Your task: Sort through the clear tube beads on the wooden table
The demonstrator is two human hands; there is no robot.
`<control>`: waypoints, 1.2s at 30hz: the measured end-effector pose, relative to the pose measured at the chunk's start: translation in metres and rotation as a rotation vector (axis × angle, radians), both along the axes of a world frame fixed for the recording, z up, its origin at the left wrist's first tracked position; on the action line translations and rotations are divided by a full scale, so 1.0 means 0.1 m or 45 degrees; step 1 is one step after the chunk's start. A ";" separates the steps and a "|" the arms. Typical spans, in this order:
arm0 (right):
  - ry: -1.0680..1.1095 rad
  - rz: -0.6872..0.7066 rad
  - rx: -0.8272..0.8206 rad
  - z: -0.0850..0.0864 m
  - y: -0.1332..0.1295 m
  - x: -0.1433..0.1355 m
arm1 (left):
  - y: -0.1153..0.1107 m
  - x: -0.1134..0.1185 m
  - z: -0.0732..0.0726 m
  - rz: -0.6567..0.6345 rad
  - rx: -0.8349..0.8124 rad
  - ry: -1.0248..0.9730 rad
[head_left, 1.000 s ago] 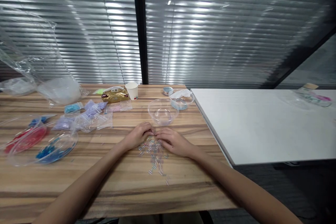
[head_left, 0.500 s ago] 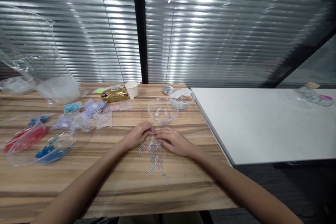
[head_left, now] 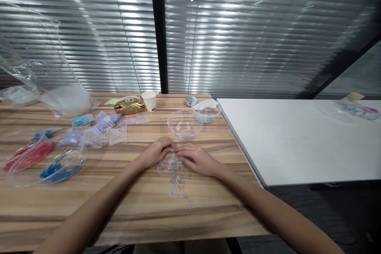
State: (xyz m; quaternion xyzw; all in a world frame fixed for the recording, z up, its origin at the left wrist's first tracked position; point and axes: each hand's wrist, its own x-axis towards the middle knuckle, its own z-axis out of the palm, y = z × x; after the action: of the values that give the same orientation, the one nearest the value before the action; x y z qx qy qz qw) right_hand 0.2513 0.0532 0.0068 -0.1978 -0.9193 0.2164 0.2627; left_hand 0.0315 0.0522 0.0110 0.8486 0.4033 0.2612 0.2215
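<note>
On the wooden table lies a loose scatter of small shiny tube-shaped pieces [head_left: 176, 172], pale with coloured stripes. My left hand [head_left: 159, 151] rests at the pile's upper left edge, thumb and fingers pinched together. From the other side my right hand [head_left: 198, 159] meets it, its fingertips also pressed together. The two sets of fingertips nearly touch above the pile. Whatever sits between them is too small to make out. Just beyond the hands stands a clear plastic bowl [head_left: 185, 125] with a faint purplish tint at its base.
Clear bowls with red pieces [head_left: 37, 154] and blue pieces [head_left: 55, 170] are at the left. Behind them lie small purple bags [head_left: 102, 122], a gold packet [head_left: 130, 105] and a paper cup [head_left: 149, 101]. Another bowl [head_left: 206, 110] holds white tissue. A white table [head_left: 297, 143] adjoins at right.
Both hands stay pinched at the same place over the pile, with only slight finger movement. The whole view has shifted up a little.
</note>
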 end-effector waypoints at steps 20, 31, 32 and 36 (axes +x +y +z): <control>-0.003 0.004 -0.014 0.00 0.00 0.01 | 0.01 -0.01 -0.01 0.005 -0.006 0.002; -0.002 0.002 -0.020 0.02 -0.01 0.00 | 0.01 0.00 -0.01 -0.003 -0.009 -0.009; -0.003 0.004 -0.019 0.02 -0.01 0.00 | 0.01 0.00 -0.01 -0.004 -0.007 -0.011; -0.006 0.000 -0.018 0.02 -0.01 0.01 | 0.01 0.00 -0.01 -0.009 0.002 -0.011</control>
State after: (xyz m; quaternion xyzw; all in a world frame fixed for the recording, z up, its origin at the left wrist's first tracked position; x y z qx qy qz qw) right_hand 0.2519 0.0520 0.0084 -0.2002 -0.9183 0.2225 0.2592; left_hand 0.0313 0.0533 0.0101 0.8491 0.3990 0.2644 0.2235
